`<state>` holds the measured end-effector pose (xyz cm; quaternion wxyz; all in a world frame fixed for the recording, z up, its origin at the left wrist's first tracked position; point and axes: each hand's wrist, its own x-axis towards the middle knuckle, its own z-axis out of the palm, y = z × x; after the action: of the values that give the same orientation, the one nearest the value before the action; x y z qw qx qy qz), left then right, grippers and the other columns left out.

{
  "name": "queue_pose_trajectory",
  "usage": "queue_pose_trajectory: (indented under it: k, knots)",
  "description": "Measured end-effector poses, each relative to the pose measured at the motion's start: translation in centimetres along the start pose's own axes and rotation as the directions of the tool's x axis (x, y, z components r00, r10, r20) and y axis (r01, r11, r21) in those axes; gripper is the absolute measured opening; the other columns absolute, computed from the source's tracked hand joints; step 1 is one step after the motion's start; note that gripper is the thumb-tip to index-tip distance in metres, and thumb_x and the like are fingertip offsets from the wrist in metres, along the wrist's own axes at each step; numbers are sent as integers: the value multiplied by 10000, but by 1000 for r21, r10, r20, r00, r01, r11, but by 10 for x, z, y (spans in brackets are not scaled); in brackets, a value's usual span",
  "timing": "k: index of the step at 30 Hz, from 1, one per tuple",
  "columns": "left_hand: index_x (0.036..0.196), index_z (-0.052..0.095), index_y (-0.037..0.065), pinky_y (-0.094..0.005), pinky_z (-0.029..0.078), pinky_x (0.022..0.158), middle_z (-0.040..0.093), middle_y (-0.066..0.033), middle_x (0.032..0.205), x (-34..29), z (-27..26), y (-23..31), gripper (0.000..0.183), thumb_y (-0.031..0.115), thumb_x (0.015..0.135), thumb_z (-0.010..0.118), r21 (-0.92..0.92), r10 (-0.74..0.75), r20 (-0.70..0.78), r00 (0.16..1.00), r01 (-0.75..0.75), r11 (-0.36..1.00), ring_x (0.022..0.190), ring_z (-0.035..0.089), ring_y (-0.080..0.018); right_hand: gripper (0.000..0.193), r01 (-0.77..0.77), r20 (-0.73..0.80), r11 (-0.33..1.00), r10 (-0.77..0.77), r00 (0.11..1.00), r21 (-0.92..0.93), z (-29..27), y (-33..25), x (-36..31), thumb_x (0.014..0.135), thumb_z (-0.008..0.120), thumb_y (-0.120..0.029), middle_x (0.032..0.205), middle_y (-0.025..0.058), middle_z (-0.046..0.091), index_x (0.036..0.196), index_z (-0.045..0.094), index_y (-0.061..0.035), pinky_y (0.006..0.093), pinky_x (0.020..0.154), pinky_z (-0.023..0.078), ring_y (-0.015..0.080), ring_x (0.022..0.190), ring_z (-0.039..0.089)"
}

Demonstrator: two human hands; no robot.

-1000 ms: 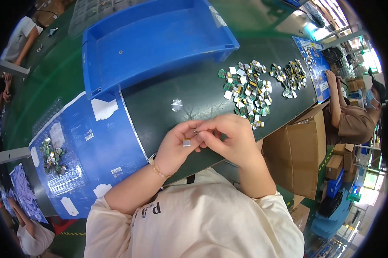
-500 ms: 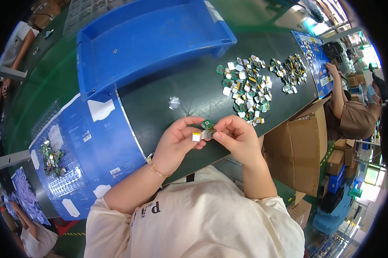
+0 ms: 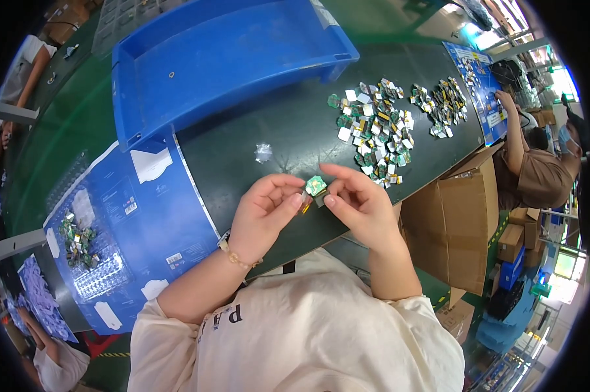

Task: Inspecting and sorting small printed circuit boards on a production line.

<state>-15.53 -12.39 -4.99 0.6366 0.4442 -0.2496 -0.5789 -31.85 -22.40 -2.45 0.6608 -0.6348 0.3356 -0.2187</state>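
My left hand pinches a small green circuit board between thumb and fingers, above the dark table. A small battery with a yellow-orange edge hangs under the board by my left thumb, seen nearly edge-on. A grey flat piece shows at the board's lower right. My right hand is at that side, thumb and a bent finger at the edge of the piece, forefinger raised off it. To the right lies a loose pile of similar boards with white batteries. A small clear plastic bit lies beyond my left hand.
A large blue bin stands at the far left. On a blue sheet at left is a clear tray with more boards. Another pile lies farther right. A cardboard box stands by the table edge; a co-worker works at right.
The board has turned: its green face now shows more, and the battery's white face has swung out of sight. My right forefinger has lifted away from the board.
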Motion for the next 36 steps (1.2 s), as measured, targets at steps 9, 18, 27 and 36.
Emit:
queue_pose_trajectory:
  k: [9,18,27,36]
  knots:
    - [1028,534,62,-216,451,711,634,-36,925,-1,-2,-3,136,64,894,555,3,-41,41,998,41,999,817,601,-98,79,-215,71,956,205,976,200,-2,12,1,844,623,-22,796,-1,624,913,624,16,178,611,441,40,682,554]
    - [1055,539,45,-242,493,713,635,-56,928,0,-3,-4,166,78,895,569,-23,-125,85,989,127,992,829,619,-128,81,-184,87,963,170,982,197,-9,19,3,831,663,-66,765,-1,622,822,609,-6,178,576,428,33,661,551]
    - [1075,595,19,-266,553,738,648,-113,1001,0,-7,-9,187,104,916,547,-38,-252,148,956,260,965,843,656,-170,92,53,234,977,-3,972,-207,-16,5,3,809,676,-39,755,-10,570,836,597,1,175,548,394,25,679,524]
    - [1090,585,12,-278,561,724,651,-142,973,1,-11,-11,214,145,944,503,-206,-297,230,927,345,916,807,666,-184,122,-75,168,980,44,985,182,-4,6,1,838,660,-59,792,42,632,881,584,28,192,611,471,66,720,593]
